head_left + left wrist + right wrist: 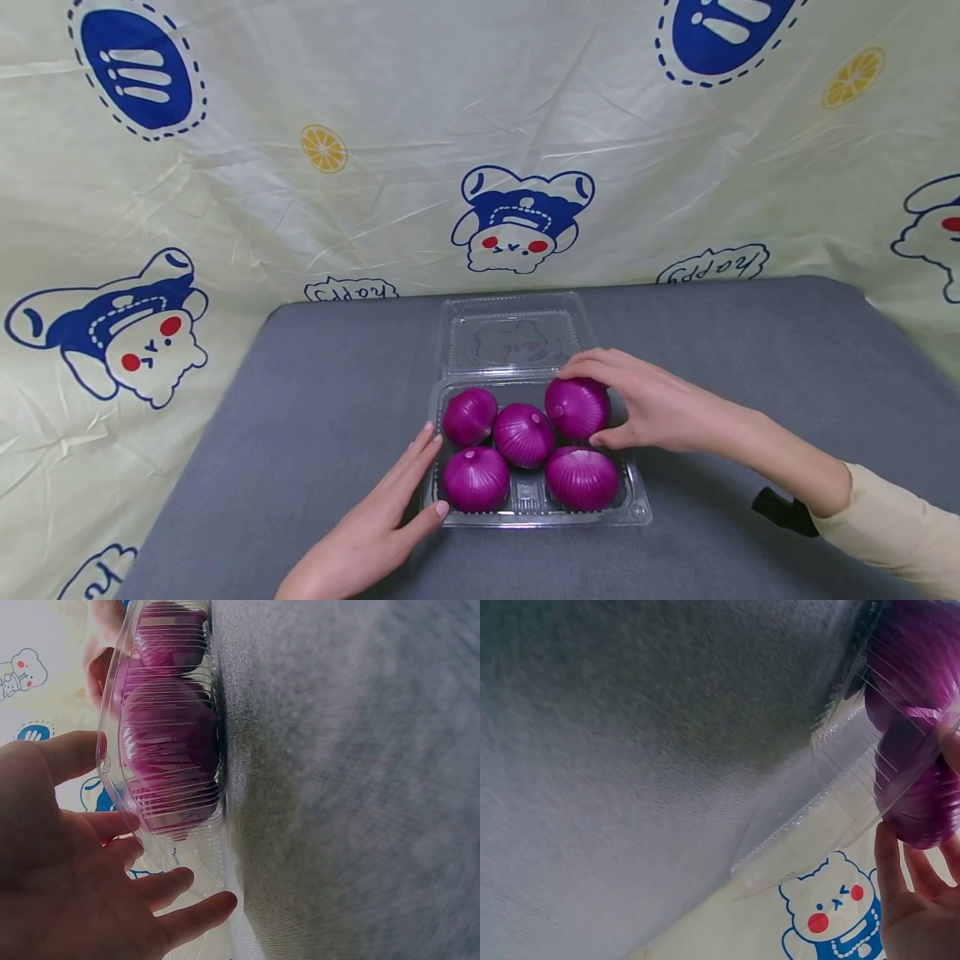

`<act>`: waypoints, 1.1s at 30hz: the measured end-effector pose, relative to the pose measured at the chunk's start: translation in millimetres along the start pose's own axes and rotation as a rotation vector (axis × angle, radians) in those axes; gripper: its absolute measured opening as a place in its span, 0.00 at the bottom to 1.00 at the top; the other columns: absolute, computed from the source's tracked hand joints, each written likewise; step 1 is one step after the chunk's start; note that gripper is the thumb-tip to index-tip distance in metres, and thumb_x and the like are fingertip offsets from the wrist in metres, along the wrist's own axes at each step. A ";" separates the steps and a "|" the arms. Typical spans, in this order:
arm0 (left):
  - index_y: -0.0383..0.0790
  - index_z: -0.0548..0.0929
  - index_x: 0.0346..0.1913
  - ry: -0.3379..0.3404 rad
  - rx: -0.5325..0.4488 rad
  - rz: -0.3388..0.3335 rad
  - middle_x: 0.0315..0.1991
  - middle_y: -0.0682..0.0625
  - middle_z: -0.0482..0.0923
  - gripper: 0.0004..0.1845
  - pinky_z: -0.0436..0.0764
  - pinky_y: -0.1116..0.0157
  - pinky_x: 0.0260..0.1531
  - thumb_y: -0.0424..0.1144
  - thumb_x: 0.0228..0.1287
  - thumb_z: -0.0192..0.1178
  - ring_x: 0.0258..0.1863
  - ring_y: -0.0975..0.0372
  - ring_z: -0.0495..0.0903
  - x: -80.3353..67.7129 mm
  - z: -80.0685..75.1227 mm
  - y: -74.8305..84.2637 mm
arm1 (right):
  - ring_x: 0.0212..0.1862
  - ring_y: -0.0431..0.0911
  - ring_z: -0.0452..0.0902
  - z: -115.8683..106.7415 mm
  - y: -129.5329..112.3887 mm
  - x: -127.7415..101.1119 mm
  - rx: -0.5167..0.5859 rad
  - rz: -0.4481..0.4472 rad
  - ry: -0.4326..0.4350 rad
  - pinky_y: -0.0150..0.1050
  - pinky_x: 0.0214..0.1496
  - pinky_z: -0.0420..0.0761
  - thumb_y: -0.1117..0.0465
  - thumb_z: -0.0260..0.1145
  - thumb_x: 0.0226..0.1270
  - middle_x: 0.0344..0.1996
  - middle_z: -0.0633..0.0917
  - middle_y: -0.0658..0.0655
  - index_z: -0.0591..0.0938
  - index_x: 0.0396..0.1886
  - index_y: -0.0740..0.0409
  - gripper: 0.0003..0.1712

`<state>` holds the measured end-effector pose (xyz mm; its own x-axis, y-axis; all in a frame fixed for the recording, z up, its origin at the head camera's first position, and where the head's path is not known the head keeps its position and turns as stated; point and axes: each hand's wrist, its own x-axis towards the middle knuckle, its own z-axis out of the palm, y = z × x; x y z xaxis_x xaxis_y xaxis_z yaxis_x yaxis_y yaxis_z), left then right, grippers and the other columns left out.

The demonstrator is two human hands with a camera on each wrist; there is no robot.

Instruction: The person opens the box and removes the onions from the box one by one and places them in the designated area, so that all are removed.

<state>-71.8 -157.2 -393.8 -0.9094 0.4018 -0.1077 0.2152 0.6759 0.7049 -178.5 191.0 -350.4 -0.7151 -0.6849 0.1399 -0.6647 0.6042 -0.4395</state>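
Note:
A clear plastic clamshell tray [633,510] lies on the grey table with its lid [516,333] folded back flat behind it. Several purple onions fill the tray. My right hand [645,404] curls over the back-right onion [576,406], fingers on top and thumb at its front. My left hand [390,508] lies flat with straight fingers against the tray's left front side. In the left wrist view the tray wall [169,735] shows onions behind it, with my fingers [161,889] beside it. The right wrist view shows an onion [919,806] through clear plastic, beside my fingers [889,859].
The grey table top [300,417] runs wide to both sides of the tray. A pale cloth backdrop [375,150] with blue bear and lemon prints hangs behind and drapes down the left. A small black object [783,510] sits by my right forearm.

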 end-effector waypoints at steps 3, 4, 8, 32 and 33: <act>0.60 0.49 0.73 0.009 0.003 0.017 0.72 0.68 0.37 0.37 0.57 0.49 0.63 0.58 0.66 0.51 0.70 0.68 0.41 -0.8 0.2 0.0 | 0.58 0.43 0.66 1.4 1.5 -3.6 0.043 0.001 0.027 0.43 0.45 0.80 0.53 0.80 0.40 0.57 0.71 0.43 0.72 0.59 0.40 0.42; 0.60 0.49 0.73 0.011 0.005 0.020 0.72 0.68 0.37 0.37 0.57 0.49 0.63 0.58 0.66 0.51 0.70 0.68 0.41 -0.8 0.2 0.0 | 0.58 0.43 0.66 1.9 2.0 -4.5 0.053 -0.002 0.036 0.42 0.44 0.80 0.53 0.80 0.40 0.57 0.71 0.43 0.72 0.59 0.40 0.43; 0.61 0.49 0.73 0.007 -0.001 0.011 0.72 0.69 0.37 0.37 0.57 0.49 0.63 0.59 0.65 0.51 0.70 0.68 0.41 -0.4 -0.4 0.5 | 0.57 0.42 0.67 3.1 4.6 -8.2 0.091 -0.021 0.077 0.38 0.44 0.80 0.53 0.81 0.40 0.56 0.71 0.42 0.71 0.59 0.42 0.43; 0.60 0.50 0.73 0.028 0.012 0.049 0.73 0.66 0.38 0.36 0.57 0.50 0.63 0.57 0.66 0.51 0.70 0.67 0.43 -0.7 0.9 -0.5 | 0.50 0.48 0.73 -6.0 35.0 -44.0 0.373 0.330 0.301 0.31 0.42 0.79 0.54 0.78 0.44 0.51 0.73 0.49 0.69 0.57 0.47 0.39; 0.60 0.50 0.73 0.028 0.011 0.048 0.73 0.66 0.38 0.36 0.57 0.50 0.63 0.57 0.66 0.51 0.70 0.67 0.43 -0.9 0.8 -0.5 | 0.50 0.47 0.73 -6.7 36.5 -45.9 0.367 0.338 0.305 0.31 0.42 0.79 0.54 0.78 0.45 0.51 0.73 0.49 0.69 0.57 0.48 0.39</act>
<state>-70.8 -157.4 -394.6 -0.9074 0.4167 -0.0539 0.2630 0.6632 0.7007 -171.4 247.2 -367.0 -0.9404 -0.2977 0.1643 -0.3098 0.5509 -0.7749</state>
